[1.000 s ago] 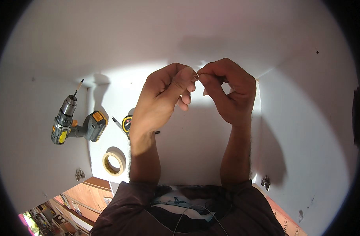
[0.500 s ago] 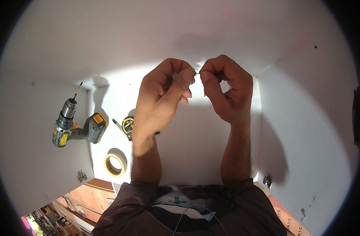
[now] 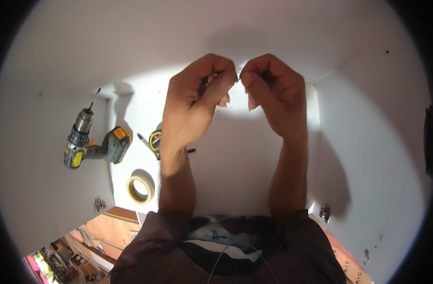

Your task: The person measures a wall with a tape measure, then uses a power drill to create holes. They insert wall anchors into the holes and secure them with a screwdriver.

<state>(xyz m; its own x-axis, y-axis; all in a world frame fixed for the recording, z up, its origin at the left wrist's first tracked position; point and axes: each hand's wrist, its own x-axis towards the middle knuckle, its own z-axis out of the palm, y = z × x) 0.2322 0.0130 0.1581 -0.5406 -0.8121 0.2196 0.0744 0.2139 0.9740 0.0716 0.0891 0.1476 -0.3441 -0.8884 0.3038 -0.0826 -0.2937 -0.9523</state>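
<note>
Closest in, our left hand presses thumb and forefinger together, seemingly on a small dark piece at their tips; it is too tiny for us to name. Our right hand holds its own thumb and forefinger curled close just to the right of the piece, and we cannot tell whether they grip it. The piece lies between the two pinches, nearer the left one; which way its long axis runs is too small to read. Left of the grip and closer to us lie a tape measure and a pen, past the left wrist. Farther off that way sit a tape roll and, farthest left, a cordless drill, its bit pointing away from us
</note>
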